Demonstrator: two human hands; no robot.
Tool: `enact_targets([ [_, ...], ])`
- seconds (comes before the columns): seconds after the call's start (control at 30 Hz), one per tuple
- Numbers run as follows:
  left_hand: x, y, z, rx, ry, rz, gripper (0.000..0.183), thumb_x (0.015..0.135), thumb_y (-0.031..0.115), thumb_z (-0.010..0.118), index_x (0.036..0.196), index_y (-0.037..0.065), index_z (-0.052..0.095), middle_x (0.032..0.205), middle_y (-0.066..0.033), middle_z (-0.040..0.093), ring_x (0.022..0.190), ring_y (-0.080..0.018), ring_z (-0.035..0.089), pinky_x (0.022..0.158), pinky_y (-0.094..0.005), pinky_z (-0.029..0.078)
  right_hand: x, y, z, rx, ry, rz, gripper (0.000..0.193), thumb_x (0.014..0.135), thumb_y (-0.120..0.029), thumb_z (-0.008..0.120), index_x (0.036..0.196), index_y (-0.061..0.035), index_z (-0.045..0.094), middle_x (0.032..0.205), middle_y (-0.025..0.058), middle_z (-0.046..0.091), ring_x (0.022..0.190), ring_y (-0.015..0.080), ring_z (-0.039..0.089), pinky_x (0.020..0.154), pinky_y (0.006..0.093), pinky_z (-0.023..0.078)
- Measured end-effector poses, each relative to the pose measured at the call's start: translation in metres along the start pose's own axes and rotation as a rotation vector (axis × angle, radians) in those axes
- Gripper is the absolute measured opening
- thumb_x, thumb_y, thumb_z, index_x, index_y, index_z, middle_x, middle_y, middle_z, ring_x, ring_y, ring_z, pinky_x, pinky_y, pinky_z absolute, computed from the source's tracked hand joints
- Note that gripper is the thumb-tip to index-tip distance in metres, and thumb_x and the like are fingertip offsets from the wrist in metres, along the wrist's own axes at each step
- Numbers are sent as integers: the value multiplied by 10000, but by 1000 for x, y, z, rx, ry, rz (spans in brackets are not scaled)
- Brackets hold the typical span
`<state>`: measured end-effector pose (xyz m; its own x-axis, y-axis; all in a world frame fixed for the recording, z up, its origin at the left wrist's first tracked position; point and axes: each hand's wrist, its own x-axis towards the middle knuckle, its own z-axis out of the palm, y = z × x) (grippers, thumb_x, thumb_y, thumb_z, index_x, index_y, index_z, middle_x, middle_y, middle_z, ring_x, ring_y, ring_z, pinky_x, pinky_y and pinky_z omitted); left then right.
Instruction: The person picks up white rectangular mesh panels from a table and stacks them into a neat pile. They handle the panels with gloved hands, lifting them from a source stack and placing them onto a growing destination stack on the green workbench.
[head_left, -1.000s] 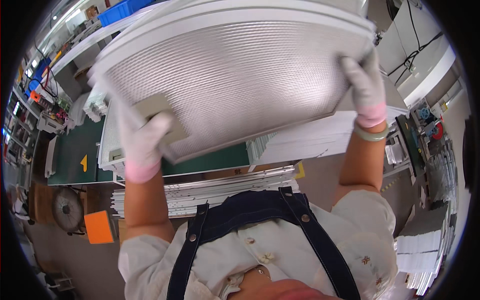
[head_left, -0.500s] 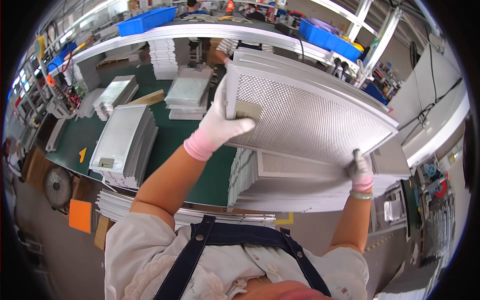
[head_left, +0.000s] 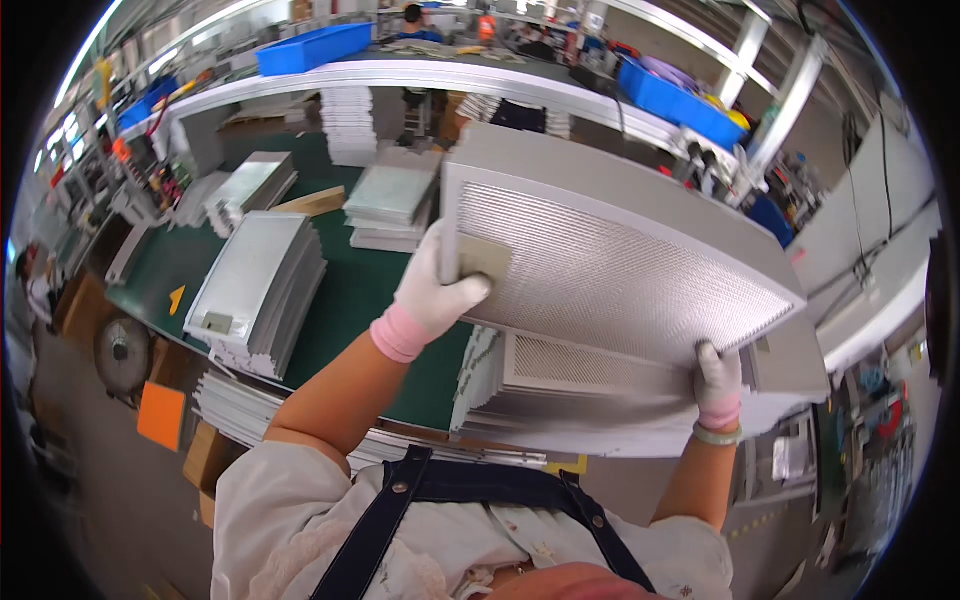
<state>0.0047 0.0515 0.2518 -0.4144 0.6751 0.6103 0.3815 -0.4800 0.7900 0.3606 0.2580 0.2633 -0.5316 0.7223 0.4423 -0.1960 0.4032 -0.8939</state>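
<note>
Gripping a mesh filter panel (head_left: 620, 270) — left hand (head_left: 432, 290), right hand (head_left: 718, 372) clamped on opposite edges.

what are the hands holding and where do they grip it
Both hold one metal mesh filter panel: the left hand grips its left edge by the small tab, the right hand its lower right edge.

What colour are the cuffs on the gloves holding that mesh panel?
Pink cuffs on white gloves, clearest on the left hand in the head view, gripping the silver mesh panel.
</note>
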Motion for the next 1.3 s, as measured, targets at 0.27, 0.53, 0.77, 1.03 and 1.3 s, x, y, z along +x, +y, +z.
enact_targets([
  [0.27,15,60,-34,140,-284,-232,545,911,358,630,1289,3,465,1081,-32,535,988,-114,515,879,-270,431,10,-63,-7,-135,-104,-38,480,913,-263,646,1266,49,558,1252,125,597,1135,214,557,1021,330,405],
  [0.53,47,77,29,-449,-155,-649,478,939,319,580,1285,-1,497,1145,-146,614,956,-230,653,821,-352,554,57,-98,-58,-801,-190,201,426,1001,-314,421,1356,-108,538,1397,118,516,1314,226,461,1137,326,322],
  [0.77,30,64,54,-422,-194,-642,441,944,297,572,1279,17,506,1139,-131,612,989,-220,643,834,-358,556,71,-141,-29,-811,161,403,374,951,-262,557,1186,20,625,1046,166,682,946,189,649,848,301,502],
  [1.03,10,50,60,-596,-153,-859,427,955,296,562,1295,45,499,1160,-118,608,1011,-243,630,844,-377,553,-40,-132,-57,-524,498,-268,335,958,-164,547,1206,55,601,1032,163,678,927,175,657,844,282,508],
  [1.3,24,66,72,-553,-157,-951,484,955,390,561,1303,60,495,1174,-98,585,1028,-200,600,878,-382,522,-104,18,5,-1013,463,-551,738,855,-346,688,1386,64,380,1403,309,387,1307,457,394,1074,512,342],
])
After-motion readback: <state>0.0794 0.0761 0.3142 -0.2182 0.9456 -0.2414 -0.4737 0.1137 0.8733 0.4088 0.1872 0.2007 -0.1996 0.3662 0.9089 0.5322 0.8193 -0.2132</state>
